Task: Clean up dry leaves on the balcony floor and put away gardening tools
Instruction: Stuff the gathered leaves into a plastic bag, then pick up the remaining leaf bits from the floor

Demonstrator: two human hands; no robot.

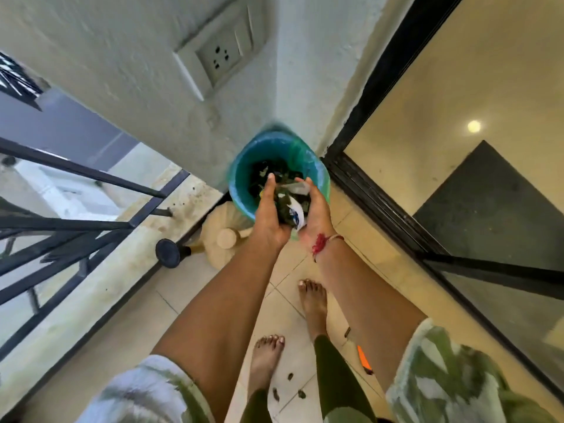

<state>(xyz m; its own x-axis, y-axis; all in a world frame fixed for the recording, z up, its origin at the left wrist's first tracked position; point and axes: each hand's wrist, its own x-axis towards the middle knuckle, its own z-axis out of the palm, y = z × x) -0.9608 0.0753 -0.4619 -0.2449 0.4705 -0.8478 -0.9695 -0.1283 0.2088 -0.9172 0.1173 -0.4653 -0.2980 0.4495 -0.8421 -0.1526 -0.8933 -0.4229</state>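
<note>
Nearest: bare feet (265,358) on the tiles (183,285). A few leaf bits (276,393) lie loose just beside them, not yet collected. An orange tool (364,357) lies on the floor under the right forearm, partly hidden, type unclear.

Mid: left hand (270,209) and right hand (317,209) are cupped and pressed toward each other. Their fingers curl round a clump of leaves (287,206) with a white scrap mixed in. The two-hand clamp makes sense: dry loose stuff would likely spill from one hand. The hands sit right over the mouth of the bin (239,184), so anything that slips should fall inside, not onto the tiles. The clump is not released yet.

The bin is tucked into the corner between the wall and the glass door (457,87), out of the walking path, with dark leaves already inside. A watering can (225,238) sits just beside it, its black spout head toward the railing (91,178).

Far: socket (224,53) on the wall above.

Read: the dump step is in hand. Floor bits, orange tool and can look left to do.
</note>
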